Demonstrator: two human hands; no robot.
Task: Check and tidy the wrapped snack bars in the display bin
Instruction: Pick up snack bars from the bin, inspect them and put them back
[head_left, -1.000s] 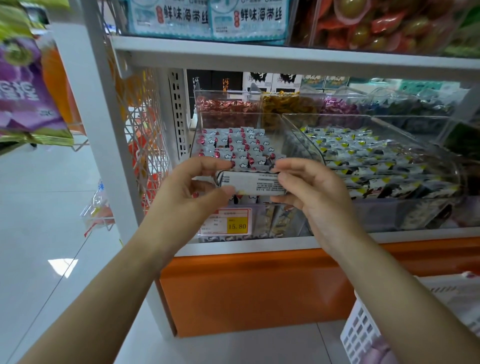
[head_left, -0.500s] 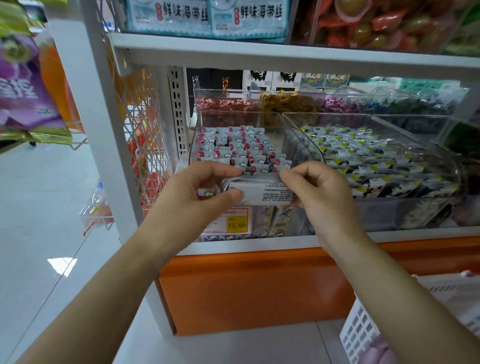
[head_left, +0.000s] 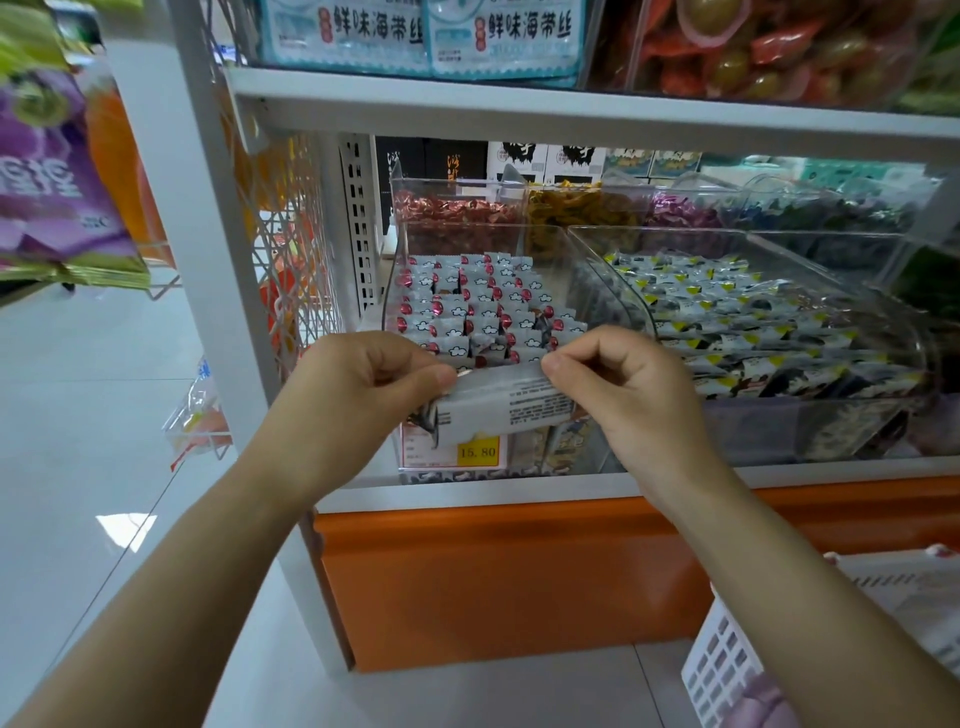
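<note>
Head view: the left hand (head_left: 363, 387) pinches the snack bar (head_left: 501, 410) at its 9 o'clock end and the right hand (head_left: 626, 397) pinches it at 3 o'clock, fingers curled on the wrapper. The bar sits at the display bin's (head_left: 390, 291) 6 o'clock lip, print up. It is best kept level while the print is read, then slotted square into the front row.

A shop: price tag (head_left: 477, 452), stocked snack shelves (head_left: 571, 117).
</note>
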